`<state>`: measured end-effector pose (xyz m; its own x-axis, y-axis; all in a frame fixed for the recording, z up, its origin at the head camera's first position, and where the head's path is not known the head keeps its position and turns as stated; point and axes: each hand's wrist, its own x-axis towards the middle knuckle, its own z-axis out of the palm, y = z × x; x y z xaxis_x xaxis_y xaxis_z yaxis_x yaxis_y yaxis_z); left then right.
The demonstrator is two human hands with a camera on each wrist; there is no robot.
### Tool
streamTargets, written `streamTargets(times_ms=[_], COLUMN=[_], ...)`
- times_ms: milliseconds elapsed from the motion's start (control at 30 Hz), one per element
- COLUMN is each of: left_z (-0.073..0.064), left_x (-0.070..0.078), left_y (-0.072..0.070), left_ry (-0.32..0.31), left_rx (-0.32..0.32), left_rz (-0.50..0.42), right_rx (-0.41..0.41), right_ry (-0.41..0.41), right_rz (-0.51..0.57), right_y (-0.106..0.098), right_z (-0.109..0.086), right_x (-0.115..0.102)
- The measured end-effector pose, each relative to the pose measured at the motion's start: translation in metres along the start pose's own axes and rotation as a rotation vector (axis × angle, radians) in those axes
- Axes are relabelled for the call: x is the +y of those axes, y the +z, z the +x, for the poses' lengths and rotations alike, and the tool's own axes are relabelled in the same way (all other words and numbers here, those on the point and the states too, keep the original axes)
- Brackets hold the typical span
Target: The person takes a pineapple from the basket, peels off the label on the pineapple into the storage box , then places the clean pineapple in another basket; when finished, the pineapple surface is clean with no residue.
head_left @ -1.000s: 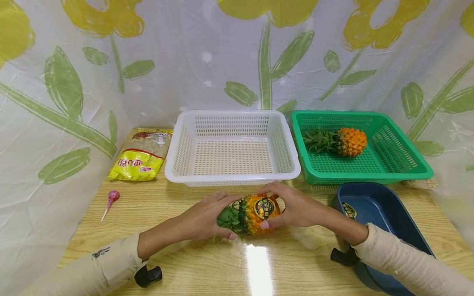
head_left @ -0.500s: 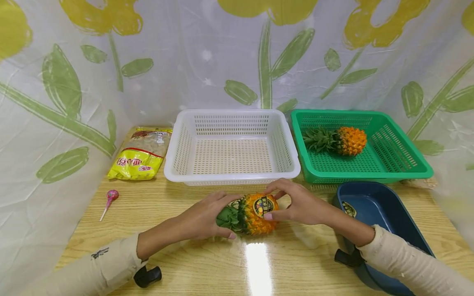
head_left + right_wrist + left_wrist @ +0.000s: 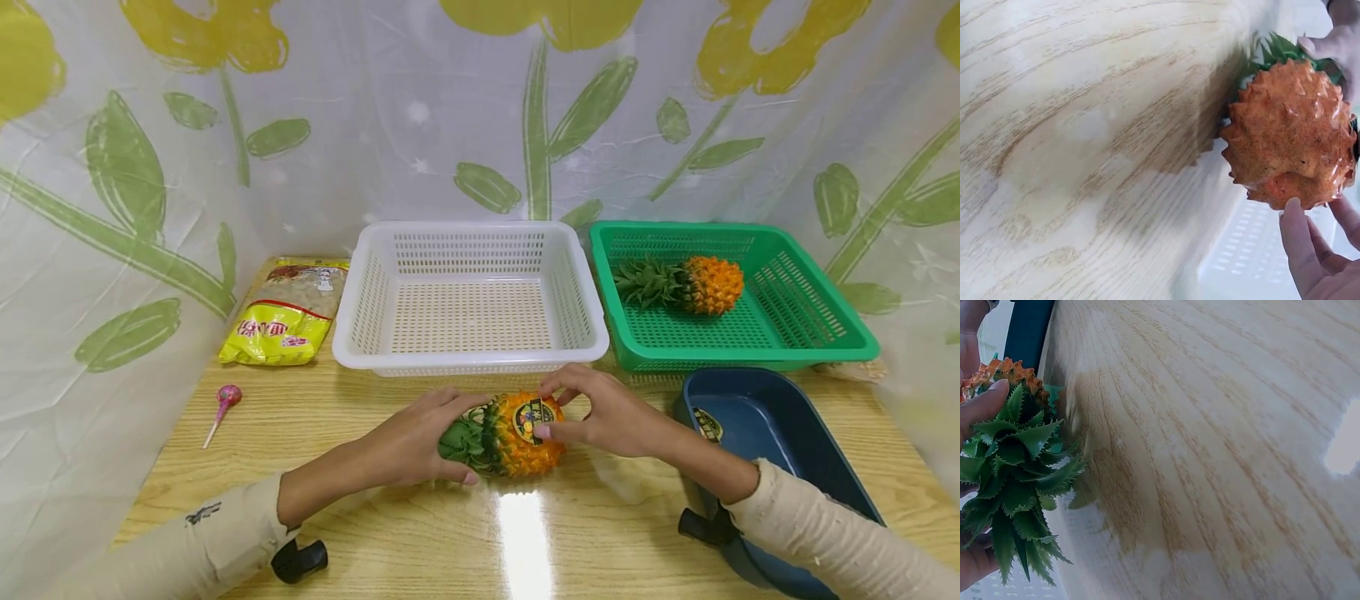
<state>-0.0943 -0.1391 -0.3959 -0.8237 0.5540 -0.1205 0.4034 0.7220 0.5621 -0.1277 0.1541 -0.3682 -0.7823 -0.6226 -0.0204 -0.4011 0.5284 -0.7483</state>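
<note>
In the head view a small orange pineapple (image 3: 517, 460) lies on its side on the table, its leafy crown to the left. A round black and gold label (image 3: 528, 419) is on its upper side. My left hand (image 3: 416, 437) holds the crown end, thumb in front and fingers behind; the left wrist view shows the spiky green leaves (image 3: 1019, 469) between them. At the base end my right hand (image 3: 609, 414) has bent fingers, the thumb at the label's right edge and the index finger on the far side. The right wrist view shows the pineapple's base (image 3: 1291, 140) with fingertips against it.
Behind stand a white basket (image 3: 472, 360) and a green basket (image 3: 750, 356) holding another pineapple (image 3: 712, 286). A blue bin (image 3: 757, 408) with a similar label (image 3: 707, 426) is under my right forearm. Left are a yellow food bag (image 3: 285, 321) and a pink lollipop (image 3: 227, 398).
My right thumb and index finger have drawn closer together over the label's right side. The pineapple has turned slightly, tilting the label a little left. My left hand has stayed in place.
</note>
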Motion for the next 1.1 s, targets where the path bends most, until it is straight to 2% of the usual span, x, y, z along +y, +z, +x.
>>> streamTargets(times_ms=[500,867,1100], left_z=[-0.001,-0.001,0.000], left_x=[0.001,0.000,-0.001], left_y=[0.000,0.001,0.001], left_ry=[0.006,0.010,0.019], left_rx=[0.017,0.021,0.023], left_rz=[-0.004,0.005,0.007], right_rx=[0.084,0.094,0.064], right_ry=[-0.061,-0.121,-0.134], right_rz=[0.005,0.049,0.075], right_y=[0.002,-0.003,-0.008], right_z=[0.002,0.004,0.003], right_x=[-0.002,-0.007,-0.014])
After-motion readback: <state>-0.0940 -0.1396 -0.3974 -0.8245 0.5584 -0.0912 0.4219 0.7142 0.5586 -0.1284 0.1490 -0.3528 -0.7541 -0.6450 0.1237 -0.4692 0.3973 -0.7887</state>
